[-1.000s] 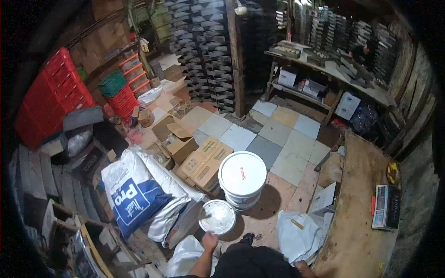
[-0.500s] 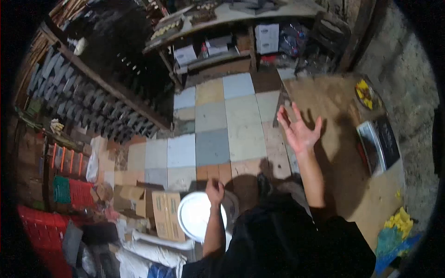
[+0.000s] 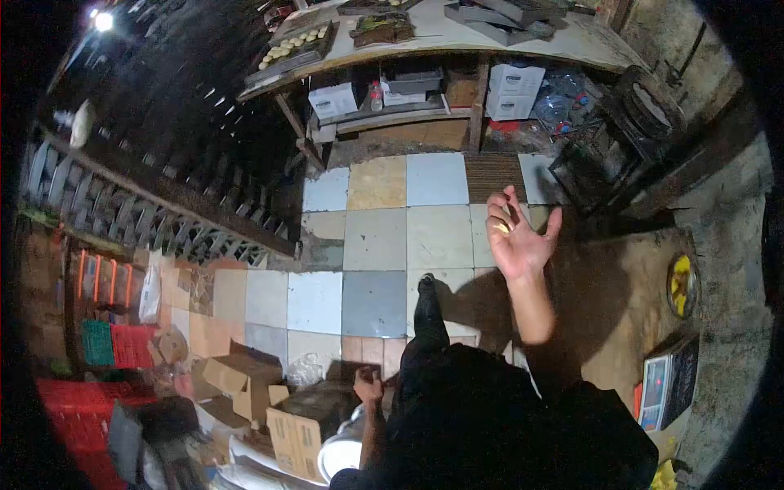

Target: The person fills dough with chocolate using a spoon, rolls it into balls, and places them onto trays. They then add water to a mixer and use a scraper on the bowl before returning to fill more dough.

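Note:
My right hand (image 3: 521, 247) is raised with the palm up, its fingers apart and slightly curled. A small pale-yellow spot shows by those fingers, too small to make out. Below it lie floor tiles, and the brown tabletop (image 3: 608, 327) is to its right. My left hand (image 3: 369, 385) hangs low with its fingers curled in; nothing shows in them. Near that hand are a white round-topped bucket (image 3: 340, 459), partly hidden by my forearm, and a cardboard box (image 3: 296, 437). Neither hand touches these things.
A long worktable (image 3: 457, 33) at the back bears trays (image 3: 296, 51) with rows of pale dough pieces. White boxes (image 3: 514, 91) stand beneath. On the right are a scale (image 3: 655, 392) and a bowl (image 3: 683, 286) of yellow pieces. Red crates (image 3: 73, 416) stand at left.
The view has shifted forward, and the back table looks nearer. The bucket and the tabletop have slid down and back in view. A foot now shows stepping on the tiles.

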A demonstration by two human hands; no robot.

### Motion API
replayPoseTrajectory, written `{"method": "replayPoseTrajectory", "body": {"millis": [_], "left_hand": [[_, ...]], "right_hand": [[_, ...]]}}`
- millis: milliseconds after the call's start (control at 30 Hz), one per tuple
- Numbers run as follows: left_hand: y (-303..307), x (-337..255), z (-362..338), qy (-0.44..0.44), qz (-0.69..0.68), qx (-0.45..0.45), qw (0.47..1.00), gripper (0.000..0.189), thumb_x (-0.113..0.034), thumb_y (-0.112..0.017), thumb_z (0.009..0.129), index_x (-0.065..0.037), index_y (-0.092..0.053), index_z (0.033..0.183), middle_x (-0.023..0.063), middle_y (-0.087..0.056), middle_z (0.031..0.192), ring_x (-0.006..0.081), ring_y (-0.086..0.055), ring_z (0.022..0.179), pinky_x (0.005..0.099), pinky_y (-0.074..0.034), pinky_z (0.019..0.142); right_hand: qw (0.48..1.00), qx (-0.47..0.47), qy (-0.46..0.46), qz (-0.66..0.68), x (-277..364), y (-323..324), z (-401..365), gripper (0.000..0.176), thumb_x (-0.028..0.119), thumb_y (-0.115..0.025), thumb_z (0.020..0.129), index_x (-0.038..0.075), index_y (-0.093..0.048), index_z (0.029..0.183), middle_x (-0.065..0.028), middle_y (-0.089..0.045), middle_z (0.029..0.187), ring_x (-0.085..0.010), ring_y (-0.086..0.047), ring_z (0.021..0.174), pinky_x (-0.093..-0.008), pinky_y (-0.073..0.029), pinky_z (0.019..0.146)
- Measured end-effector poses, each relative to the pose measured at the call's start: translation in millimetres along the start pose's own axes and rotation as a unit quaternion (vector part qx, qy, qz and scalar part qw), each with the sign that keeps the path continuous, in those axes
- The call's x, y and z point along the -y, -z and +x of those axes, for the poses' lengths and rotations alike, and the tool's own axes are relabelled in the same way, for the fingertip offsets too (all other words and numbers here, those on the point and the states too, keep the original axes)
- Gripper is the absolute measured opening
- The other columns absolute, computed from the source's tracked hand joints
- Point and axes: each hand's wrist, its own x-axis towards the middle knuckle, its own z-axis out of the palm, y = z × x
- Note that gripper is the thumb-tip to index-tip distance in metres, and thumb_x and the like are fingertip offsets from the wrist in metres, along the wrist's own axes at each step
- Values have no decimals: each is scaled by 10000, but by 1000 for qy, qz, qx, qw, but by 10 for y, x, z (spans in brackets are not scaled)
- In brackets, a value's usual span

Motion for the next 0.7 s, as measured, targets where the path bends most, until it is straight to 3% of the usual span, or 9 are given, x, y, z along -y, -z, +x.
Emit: {"method": "replayPoseTrajectory", "body": {"millis": [33, 67, 133, 233, 300, 467, 567, 600, 700], "left_hand": [[-67, -24, 332, -39, 24, -17, 999, 291, -154, -668, 749, -17, -618, 1001, 151, -659, 782, 266, -652, 715, 359, -511, 669], [-131, -79, 676, 69, -43, 99, 992, 321, -172, -679, 754, -13, -619, 1026, 152, -667, 782, 255, -655, 689, 357, -513, 647], [-403, -346, 1423, 56, -40, 85, 994, 307, -171, -675, 768, -18, -618, 1027, 153, -668, 779, 239, -649, 654, 353, -514, 628], [-729, -1137, 2828, 55, -69, 87, 992, 284, -144, -651, 789, -20, -607, 1041, 151, -662, 797, 231, -635, 644, 349, -513, 632], [-1102, -1425, 3693, -64, -87, 53, 993, 284, -131, -641, 798, -18, -593, 1054, 141, -653, 794, 213, -625, 644, 338, -510, 628], [-1507, -3020, 5338, -66, -150, 142, 976, 285, -125, -649, 816, -35, -582, 1078, 119, -648, 778, 182, -618, 646, 314, -500, 608], [-2043, -3256, 6058, -61, -163, 175, 969, 286, -127, -659, 824, -43, -581, 1087, 111, -650, 783, 182, -617, 640, 308, -495, 595], [-2209, -3313, 6244, -68, -163, 177, 968, 290, -133, -667, 826, -49, -582, 1091, 103, -650, 785, 179, -612, 629, 305, -492, 581], [-3074, -2740, 6737, -13, -284, 223, 933, 290, -164, -675, 841, -69, -590, 1101, 109, -664, 804, 186, -646, 690, 315, -514, 632]], "right_hand": [[999, -17, 16, -23, -18, 12, 292, 856, 690, -589, 729, -29, -505, 1186, -147, -445, 992, -215, -380, 797, -326, -364, 691], [998, -30, 35, -45, -46, 41, 557, 672, 577, -554, 829, 24, -501, 1206, -148, -450, 997, -227, -405, 821, -358, -366, 721], [990, -112, 66, -48, 62, 266, 1103, 513, 459, -517, 888, 71, -497, 1224, -142, -454, 999, -227, -417, 829, -360, -366, 729], [990, -81, 96, -66, 399, 547, 2027, 336, 289, -462, 941, 137, -497, 1238, -133, -460, 1011, -226, -434, 838, -368, -362, 751], [987, -48, 126, -87, 599, 576, 2401, 395, 348, -490, 908, 137, -500, 1242, -122, -491, 1012, -232, -454, 848, -388, -351, 784], [959, -147, 204, -127, 884, 446, 3306, 700, 626, -524, 780, 66, -552, 1199, -145, -561, 965, -253, -482, 877, -435, -342, 827], [949, -174, 240, -109, 1229, 715, 3894, 877, 649, -483, 824, 48, -294, 1434, -227, -517, 1200, -369, -547, 1012, -539, -395, 950], [965, -123, 217, -83, 1383, 843, 4173, 751, 658, -532, 754, 17, -584, 1141, -178, -607, 963, -325, -530, 843, -517, -356, 887], [958, -117, 232, -122, 1759, 1118, 4988, 733, 646, -550, 744, 9, -602, 1103, -164, -600, 920, -328, -519, 784, -532, -359, 895]]}}
